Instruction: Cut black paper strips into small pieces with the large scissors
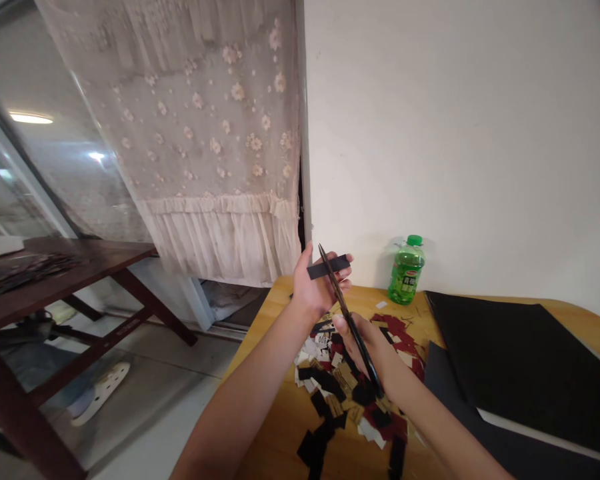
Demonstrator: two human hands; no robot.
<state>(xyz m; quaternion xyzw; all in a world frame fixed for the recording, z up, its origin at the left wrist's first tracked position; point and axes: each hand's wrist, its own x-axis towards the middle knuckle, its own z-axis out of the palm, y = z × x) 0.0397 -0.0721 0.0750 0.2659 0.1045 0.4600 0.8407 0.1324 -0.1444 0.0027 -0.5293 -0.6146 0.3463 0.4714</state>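
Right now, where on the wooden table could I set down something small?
Bare wood shows on the table between the left forearm and the paper scraps, and at the far right corner, between the black sheets and the wall. It's crowded below the right hand, where scraps pile up, and under those sheets.

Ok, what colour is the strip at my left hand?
Black: the strip shows in the head view, the only one here.

Head view: from above the table [273,320], facing forward and down
Near: left hand [314,288] and right hand [373,343], mid-view
Farther: wall [455,133] ahead, curtain [200,133] off left
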